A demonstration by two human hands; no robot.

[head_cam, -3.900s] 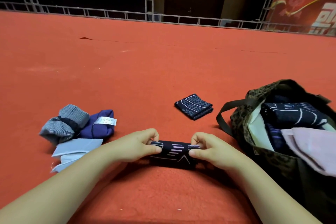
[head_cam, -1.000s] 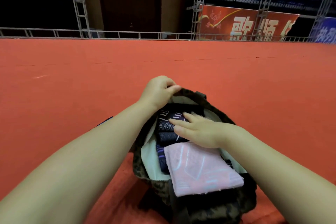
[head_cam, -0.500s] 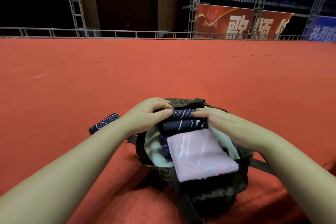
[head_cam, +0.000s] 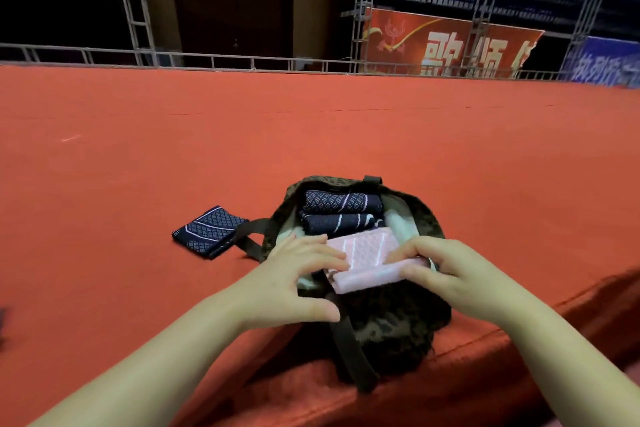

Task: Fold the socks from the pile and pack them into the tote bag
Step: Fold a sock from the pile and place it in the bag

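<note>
both hands [head_cam: 298, 274] [head_cam: 446, 270] pinching the pink folded sock [head_cam: 370, 262] atop the tote bag [head_cam: 391, 319], it'll probably unfold if shoved in crooked

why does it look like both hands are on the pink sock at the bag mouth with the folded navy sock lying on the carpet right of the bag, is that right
Nearly: the head view shows the folded navy sock on the carpet left of the bag, not right. Both hands, left hand and right hand, are on the pink sock.

I see the tote bag [head_cam: 391, 319], dark and leopard-patterned, standing open on the red counter near its front edge. Inside, two folded navy socks [head_cam: 343, 201] lie stacked behind a folded pink sock [head_cam: 367, 253] at the mouth. Another folded navy sock [head_cam: 207, 230] lies flat just left of the bag.
</note>
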